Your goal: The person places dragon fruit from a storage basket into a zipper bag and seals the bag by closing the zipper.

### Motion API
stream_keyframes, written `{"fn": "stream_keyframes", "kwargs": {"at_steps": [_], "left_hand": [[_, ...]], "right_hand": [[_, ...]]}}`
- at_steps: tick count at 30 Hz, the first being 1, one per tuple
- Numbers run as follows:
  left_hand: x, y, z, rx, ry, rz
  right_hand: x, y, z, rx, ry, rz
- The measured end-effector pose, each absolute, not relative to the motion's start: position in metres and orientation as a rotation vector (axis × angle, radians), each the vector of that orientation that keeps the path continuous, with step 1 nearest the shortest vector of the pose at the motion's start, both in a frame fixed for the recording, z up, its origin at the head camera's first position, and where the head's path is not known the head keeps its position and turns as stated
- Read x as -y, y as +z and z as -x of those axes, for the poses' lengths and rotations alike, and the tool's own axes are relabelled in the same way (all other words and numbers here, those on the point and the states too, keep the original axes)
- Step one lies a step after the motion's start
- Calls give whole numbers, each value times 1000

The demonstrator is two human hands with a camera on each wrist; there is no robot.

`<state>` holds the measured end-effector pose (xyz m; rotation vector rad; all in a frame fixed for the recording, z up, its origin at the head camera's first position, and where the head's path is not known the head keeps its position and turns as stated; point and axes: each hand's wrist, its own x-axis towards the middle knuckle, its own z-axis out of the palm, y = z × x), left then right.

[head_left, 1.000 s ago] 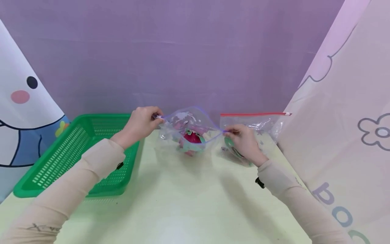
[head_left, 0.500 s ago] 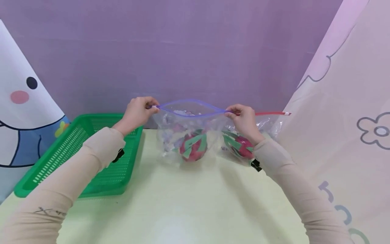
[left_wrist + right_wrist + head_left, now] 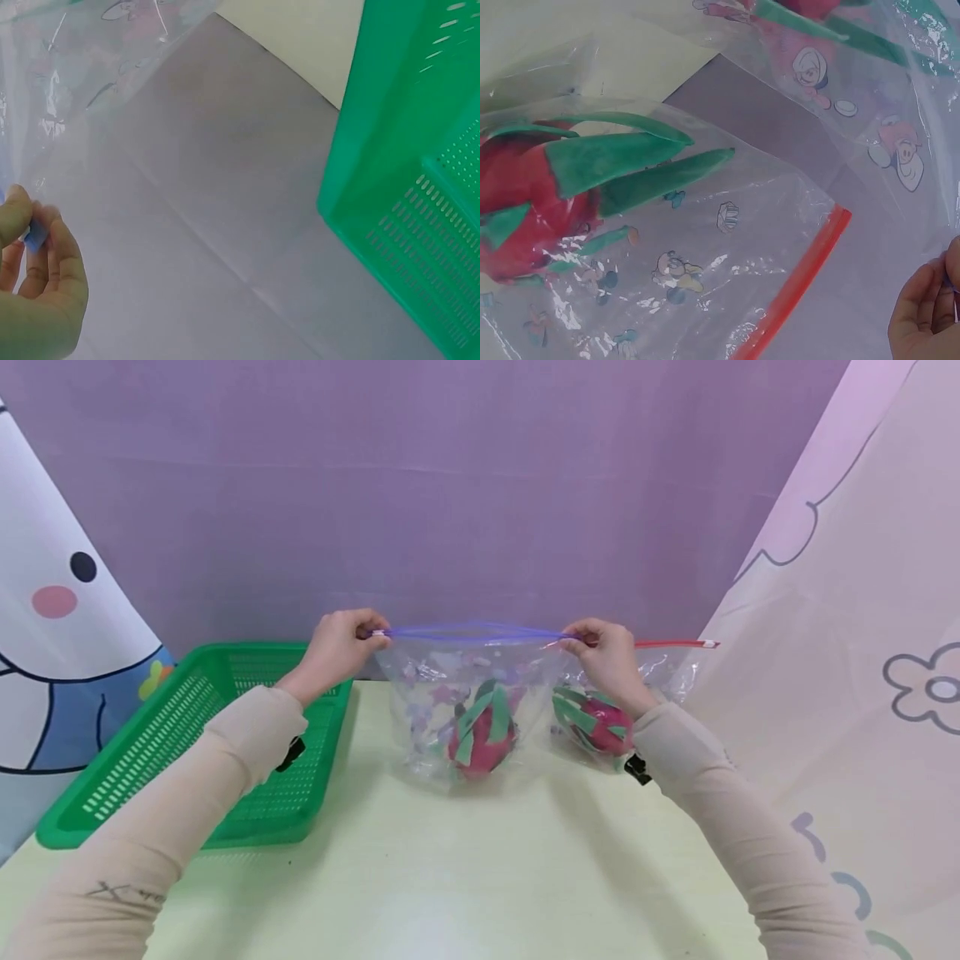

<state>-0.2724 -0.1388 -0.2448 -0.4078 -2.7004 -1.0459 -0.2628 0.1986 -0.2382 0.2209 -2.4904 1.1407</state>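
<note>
A clear zip bag [image 3: 420,718] with a purple zip edge stands upright mid-table, a red and green dragon fruit [image 3: 483,743] inside it. My left hand [image 3: 337,647] pinches the zip's left end at the slider; in the left wrist view a small blue slider [image 3: 35,235] sits between thumb and fingers. My right hand [image 3: 607,662] pinches the right end. Between the hands the mouth is drawn nearly straight, with a narrow gap. Behind the right hand stands a second clear bag [image 3: 705,277] with a red zip [image 3: 799,285], another dragon fruit [image 3: 603,731] inside.
A green perforated basket [image 3: 315,777] stands on the left of the pale table [image 3: 465,877], under my left forearm. A purple curtain [image 3: 480,510] closes off the back. Printed cloth [image 3: 817,677] hangs along the right side.
The bag's mouth has gone from a wide gap to a narrow slit as my hands drew apart. The bag now stands upright, its dragon fruit showing through the front.
</note>
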Motion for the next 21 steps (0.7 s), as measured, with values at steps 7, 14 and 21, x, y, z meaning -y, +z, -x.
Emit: {"fn": "stream_keyframes", "kwargs": {"at_steps": [7, 14, 21], "left_hand": [[143, -252, 270, 2741, -1035, 442], [148, -262, 266, 2789, -1064, 450], [147, -272, 274, 2765, -1313, 371]], "right_hand": [[-198, -246, 263, 2550, 1132, -244], [-200, -259, 264, 2605, 1151, -294], [-206, -264, 268, 2620, 1142, -304]]}}
